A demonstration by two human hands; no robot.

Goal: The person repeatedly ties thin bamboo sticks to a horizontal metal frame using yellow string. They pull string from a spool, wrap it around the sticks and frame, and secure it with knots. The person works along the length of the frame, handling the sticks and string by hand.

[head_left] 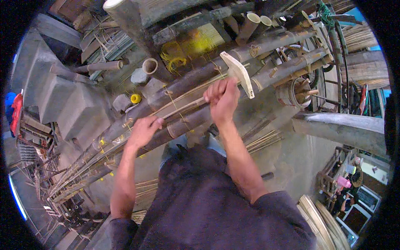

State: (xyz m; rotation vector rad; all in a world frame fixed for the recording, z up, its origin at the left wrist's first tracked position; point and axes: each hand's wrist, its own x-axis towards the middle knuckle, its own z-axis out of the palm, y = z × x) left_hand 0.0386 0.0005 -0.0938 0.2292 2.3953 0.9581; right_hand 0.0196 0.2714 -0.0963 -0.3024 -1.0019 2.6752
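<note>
Two thick brown bamboo poles, a far one (191, 77) and a near one (191, 121), run slantwise in front of me, rising to the right. Between them lies a long thin bamboo strip (185, 105). My left hand (146, 130) is closed on the strip, thumb and fingers together. Farther right, my right hand (223, 98) makes a fist round the same strip, hiding its end. Just beyond the fist is a pale curved wooden piece (238, 74), lying across the poles; whether the hand touches it I cannot tell. Thin yellow ties (173, 102) cross between the poles.
Behind the poles stand an upright bamboo tube (150, 66), a small yellow roll (135, 98) and tangled yellow strands (177, 62). A bucket (291, 92) with pieces in it stands at right, near a concrete ledge (341, 129). Split strips (264, 141) lie on the floor.
</note>
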